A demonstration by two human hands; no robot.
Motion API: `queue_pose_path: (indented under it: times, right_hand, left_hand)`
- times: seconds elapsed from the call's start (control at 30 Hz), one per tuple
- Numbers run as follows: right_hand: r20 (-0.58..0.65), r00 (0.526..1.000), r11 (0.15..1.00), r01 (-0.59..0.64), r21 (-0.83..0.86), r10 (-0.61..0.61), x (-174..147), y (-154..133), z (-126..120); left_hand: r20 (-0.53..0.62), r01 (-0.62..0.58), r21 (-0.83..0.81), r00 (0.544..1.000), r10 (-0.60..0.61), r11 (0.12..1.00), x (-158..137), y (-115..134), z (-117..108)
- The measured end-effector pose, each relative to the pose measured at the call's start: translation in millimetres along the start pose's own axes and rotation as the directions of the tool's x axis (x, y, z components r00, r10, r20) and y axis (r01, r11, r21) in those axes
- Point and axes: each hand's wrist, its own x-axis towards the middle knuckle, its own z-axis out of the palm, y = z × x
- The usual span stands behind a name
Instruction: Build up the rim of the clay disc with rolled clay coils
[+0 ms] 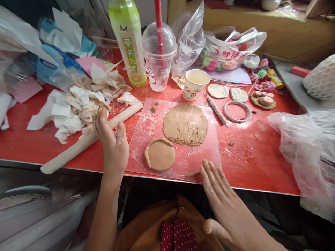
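Note:
My right hand [218, 190], palm down with fingers stretched, lies over one end of a thin clay roll [193, 173] near the table's front edge. Raised to the left is my left hand [111, 139], fingers up and thumb apart, holding nothing. It is nearest the rolling pin [91, 137], which lies slantwise behind it. Between the hands, a round clay disc [160, 157] has clay coils along part of its rim, at the left and top. A larger flattened clay slab [187, 122] with a rough lower edge lies beyond it on a clear plastic sheet [138, 139].
Crumpled tissues [83, 108] heap at the left. A green bottle [128, 42], a domed plastic cup [158, 59] and a paper cup [195, 84] stand behind. A ring [237, 120], a clay-smeared stick [216, 109] and clay pieces [218, 91] lie right. Plastic bags [306, 150] overhang the right edge.

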Motion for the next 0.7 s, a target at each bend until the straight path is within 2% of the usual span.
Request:
queue_pose_path:
  times: [0.1, 0.3, 0.4, 0.5, 0.63, 0.7]
  right_hand:
    - [-0.041, 0.996, 0.997, -0.078, -0.024, 0.077, 8.3, -1.4, 3.4]
    - [-0.048, 0.991, 0.991, -0.126, -0.035, 0.125, 70.9, 8.0, 14.6]
    - [-0.040, 0.988, 0.989, -0.147, -0.013, 0.147, 89.4, 15.6, 14.6]
    - [-0.014, 0.993, 0.993, -0.115, -0.011, 0.115, 77.4, 13.0, 13.4]
    - [-0.016, 0.998, 0.997, -0.067, -0.033, 0.067, 33.1, -2.1, 11.6]
    - [-0.003, 0.999, 0.999, -0.046, -0.030, 0.046, 21.1, -5.7, 10.8]
  left_hand:
    - [0.006, 0.015, -0.008, 1.000, -0.014, 1.000, -0.1, -1.4, 0.3]
    - [0.000, 0.009, 0.000, 1.000, -0.009, 1.000, 0.2, -1.8, 0.1]
    - [0.001, 0.018, -0.005, 1.000, -0.018, 1.000, 0.1, -1.7, 0.2]
    - [0.001, 0.022, -0.002, 1.000, -0.022, 1.000, -0.3, -1.2, 0.4]
    - [0.002, 0.008, 0.012, 1.000, -0.008, 1.000, -0.5, -0.1, 0.5]
    - [0.006, 0.009, 0.009, 1.000, -0.009, 1.000, -0.5, 0.4, 0.5]
